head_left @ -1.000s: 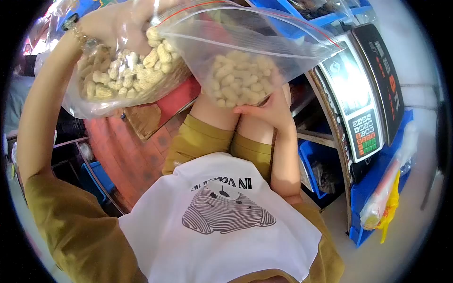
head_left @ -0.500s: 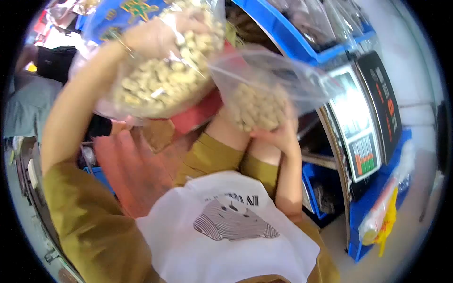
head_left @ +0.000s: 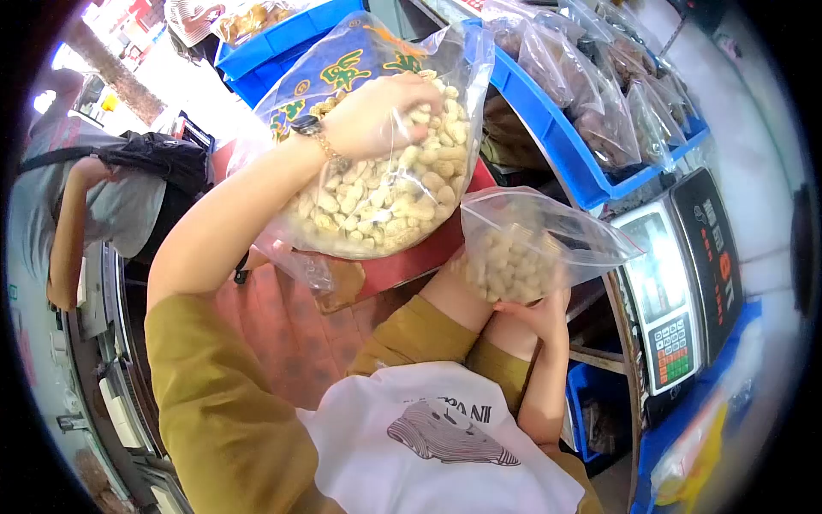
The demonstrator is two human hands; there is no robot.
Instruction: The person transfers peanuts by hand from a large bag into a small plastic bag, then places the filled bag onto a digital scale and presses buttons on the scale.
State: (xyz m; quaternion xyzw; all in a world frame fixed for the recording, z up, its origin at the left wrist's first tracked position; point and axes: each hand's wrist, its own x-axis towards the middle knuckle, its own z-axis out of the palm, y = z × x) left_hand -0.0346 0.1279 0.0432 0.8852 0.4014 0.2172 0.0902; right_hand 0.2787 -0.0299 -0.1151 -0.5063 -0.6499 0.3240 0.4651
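A digital scale (head_left: 668,330) is sitting at middle right; bagged goods (head_left: 604,128) are filling a blue tray (head_left: 548,141) at upper right; a person in grey (head_left: 120,201) is showing at middle left with a black bag (head_left: 171,158).

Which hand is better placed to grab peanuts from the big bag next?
Left, most likely: the left hand is among the peanuts in the big bag, while the right hand holds the small zip bag from below.
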